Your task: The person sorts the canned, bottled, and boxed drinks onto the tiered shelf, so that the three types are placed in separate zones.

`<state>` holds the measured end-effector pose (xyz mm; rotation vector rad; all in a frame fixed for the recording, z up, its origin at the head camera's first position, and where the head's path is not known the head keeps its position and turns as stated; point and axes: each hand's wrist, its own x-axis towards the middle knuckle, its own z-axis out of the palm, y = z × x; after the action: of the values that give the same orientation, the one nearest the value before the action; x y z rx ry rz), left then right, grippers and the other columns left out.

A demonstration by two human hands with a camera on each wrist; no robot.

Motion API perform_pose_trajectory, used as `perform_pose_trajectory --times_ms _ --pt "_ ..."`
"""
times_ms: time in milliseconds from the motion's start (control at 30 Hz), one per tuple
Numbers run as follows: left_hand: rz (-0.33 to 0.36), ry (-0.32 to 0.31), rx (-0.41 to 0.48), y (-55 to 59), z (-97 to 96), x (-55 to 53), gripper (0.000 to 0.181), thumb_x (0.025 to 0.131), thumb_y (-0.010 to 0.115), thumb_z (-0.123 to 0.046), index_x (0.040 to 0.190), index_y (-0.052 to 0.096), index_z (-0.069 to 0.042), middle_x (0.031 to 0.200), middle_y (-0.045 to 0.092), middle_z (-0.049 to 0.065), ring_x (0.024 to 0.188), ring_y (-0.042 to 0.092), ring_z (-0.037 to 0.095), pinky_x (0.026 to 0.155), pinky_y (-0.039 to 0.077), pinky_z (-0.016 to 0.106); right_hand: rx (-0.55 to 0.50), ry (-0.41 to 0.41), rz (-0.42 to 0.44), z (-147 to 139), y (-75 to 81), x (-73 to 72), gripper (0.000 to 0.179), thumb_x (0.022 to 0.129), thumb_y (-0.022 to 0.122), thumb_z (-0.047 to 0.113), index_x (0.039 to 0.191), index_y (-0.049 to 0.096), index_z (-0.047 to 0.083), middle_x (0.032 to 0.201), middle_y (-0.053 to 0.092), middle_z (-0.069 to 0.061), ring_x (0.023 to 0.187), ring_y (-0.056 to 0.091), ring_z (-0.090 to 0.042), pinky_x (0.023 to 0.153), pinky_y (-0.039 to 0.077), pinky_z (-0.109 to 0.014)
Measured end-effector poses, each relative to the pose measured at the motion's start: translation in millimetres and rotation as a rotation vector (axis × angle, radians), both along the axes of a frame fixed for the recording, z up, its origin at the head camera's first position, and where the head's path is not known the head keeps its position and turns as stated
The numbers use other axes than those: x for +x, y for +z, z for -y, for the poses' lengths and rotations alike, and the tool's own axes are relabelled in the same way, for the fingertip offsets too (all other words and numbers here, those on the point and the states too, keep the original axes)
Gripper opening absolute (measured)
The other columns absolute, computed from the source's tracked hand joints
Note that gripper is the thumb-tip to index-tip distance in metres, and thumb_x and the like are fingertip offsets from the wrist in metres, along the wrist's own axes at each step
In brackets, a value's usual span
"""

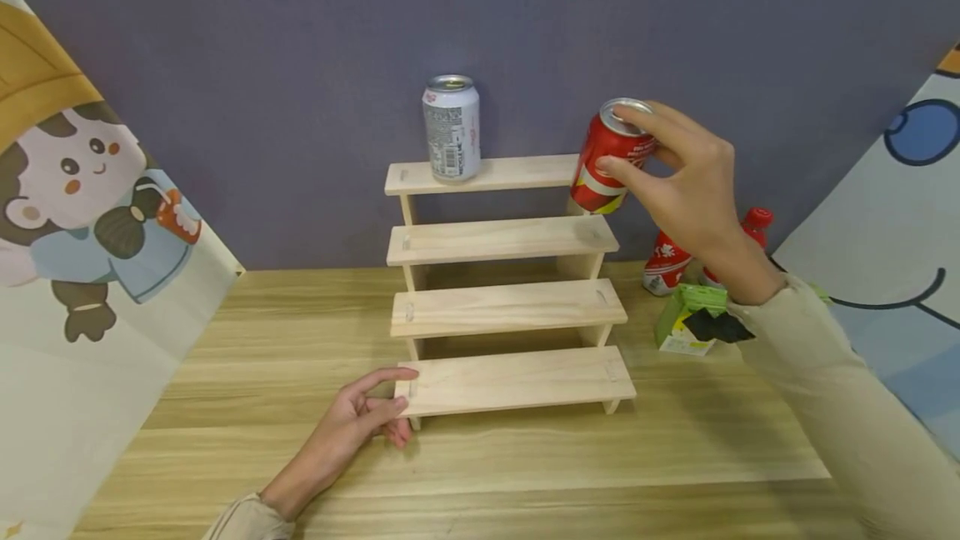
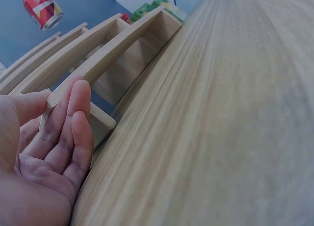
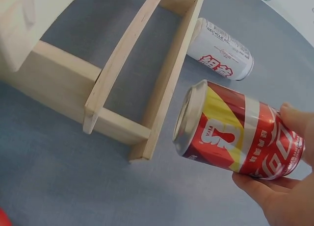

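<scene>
My right hand (image 1: 686, 169) grips a red soda can (image 1: 611, 158) by its upper part, at the right end of the top tier of a wooden step shelf (image 1: 510, 311). In the right wrist view the can's bottom rim hangs near the end of the top board. A white can (image 1: 452, 132) stands upright toward the left of that tier. Low at the shelf's left end, my left hand (image 1: 363, 411) holds the corner of the bottom board, thumb on top and fingers beneath, as the left wrist view (image 2: 54, 133) also shows.
Right of the shelf stand a green drink carton (image 1: 686, 319) and red bottles (image 1: 667, 263), partly behind my right forearm. A dark blue wall (image 1: 300, 107) rises right behind the shelf. Cartoon-printed panels (image 1: 97, 190) flank the wooden tabletop (image 1: 300, 340).
</scene>
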<state>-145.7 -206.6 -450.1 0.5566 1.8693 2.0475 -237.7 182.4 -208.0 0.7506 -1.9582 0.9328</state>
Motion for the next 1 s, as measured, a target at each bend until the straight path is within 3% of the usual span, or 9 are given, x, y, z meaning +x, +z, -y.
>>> perform_pose_trajectory --times_ms 333,700,1000 --pt "-0.005 -0.010 0.022 -0.5 0.5 -0.9 0.044 0.103 0.052 -0.005 0.145 0.042 0.003 0.079 0.073 0.012 0.072 0.070 0.021 0.070 0.062 0.044 -0.048 0.006 -0.009 18 6.5 -22.8 0.045 0.082 0.079 -0.001 0.126 0.067 -0.001 0.124 0.066 -0.014 0.103 0.065 -0.018 0.091 0.057 -0.023" --pt "-0.011 0.030 -0.001 -0.9 -1.9 2.0 0.044 0.102 0.054 -0.006 0.144 0.043 0.003 0.078 0.073 0.010 0.072 0.071 0.021 0.071 0.063 0.045 -0.121 0.032 0.033 32 12.1 -47.4 0.040 0.084 0.078 0.000 0.123 0.068 -0.003 0.118 0.068 -0.016 0.094 0.065 -0.015 0.083 0.058 -0.020" --pt "-0.002 0.018 -0.003 0.9 -0.5 2.3 0.044 0.103 0.053 -0.007 0.144 0.043 0.002 0.079 0.073 0.010 0.073 0.071 0.021 0.071 0.062 0.044 -0.118 -0.011 0.098 25 -0.8 -93.0 0.044 0.085 0.081 0.013 0.127 0.069 0.008 0.121 0.068 -0.007 0.096 0.065 -0.015 0.085 0.057 -0.021"
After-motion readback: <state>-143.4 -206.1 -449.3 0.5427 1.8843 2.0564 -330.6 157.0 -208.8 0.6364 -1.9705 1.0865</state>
